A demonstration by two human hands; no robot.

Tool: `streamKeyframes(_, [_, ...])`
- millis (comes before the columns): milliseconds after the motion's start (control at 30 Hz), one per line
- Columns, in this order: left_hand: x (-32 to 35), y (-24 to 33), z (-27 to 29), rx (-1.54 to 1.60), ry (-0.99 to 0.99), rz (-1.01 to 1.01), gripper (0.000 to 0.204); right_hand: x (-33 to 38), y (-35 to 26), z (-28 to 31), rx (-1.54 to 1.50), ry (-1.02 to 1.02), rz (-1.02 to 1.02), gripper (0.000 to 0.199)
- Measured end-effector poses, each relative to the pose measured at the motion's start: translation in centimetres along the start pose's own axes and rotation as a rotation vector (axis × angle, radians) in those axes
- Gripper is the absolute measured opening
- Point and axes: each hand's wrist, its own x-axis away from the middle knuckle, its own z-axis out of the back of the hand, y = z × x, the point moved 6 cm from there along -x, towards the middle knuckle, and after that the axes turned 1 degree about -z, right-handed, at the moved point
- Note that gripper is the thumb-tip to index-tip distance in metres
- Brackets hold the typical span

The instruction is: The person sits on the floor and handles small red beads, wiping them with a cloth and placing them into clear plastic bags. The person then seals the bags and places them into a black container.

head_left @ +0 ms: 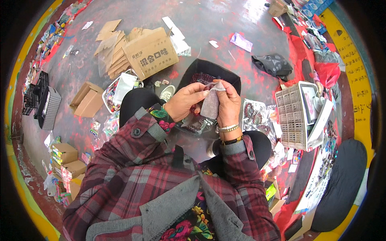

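Between my two hands hangs a small grey pouch or piece of cloth [210, 106], thin and soft-looking. My right hand [229, 105] is closed on its upper edge. On the other side, my left hand [185, 100] pinches near the pouch's top, its thumb and forefinger together. Something small and dark red shows under the left fingers; its kind I cannot make out. Below the hands stands an open black bin [230, 75]. Inside it lie dark red bead-like things, and a clear plastic bag [195, 125] sits at its near end.
Cardboard boxes [150, 54] and flattened cardboard lie ahead to the left, near a white basket [124, 89]. At right are a plastic crate [290, 118], a clear bag of dark items [255, 114] and a black bag [272, 65]. Patterned baskets [50, 108] stand far left.
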Motion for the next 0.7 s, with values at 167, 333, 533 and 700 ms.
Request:
streamKeyframes(167, [-0.2, -1.2, 0.2, 0.023, -0.001, 0.067, 0.018, -0.3, 0.3, 0.6, 0.246, 0.054, 0.144, 0.013])
streamKeyframes(333, [0.0, -1.3, 0.2, 0.016, -0.072, 0.073, 0.021, -0.5, 1.0, 1.2, 0.255, 0.077, 0.051, 0.014])
streamKeyframes(533, [0.1, 0.3, 0.4, 0.048, -0.063, 0.007, 0.031, -1.0, 1.3, 1.4, -0.278, -0.037, -0.162, 0.022])
streamKeyframes(700, [0.0, 1.1, 0.7, 0.21, -0.036, -0.07, 0.034, -0.9, 2.4, 1.2, -0.484, -0.087, -0.27, 0.03])
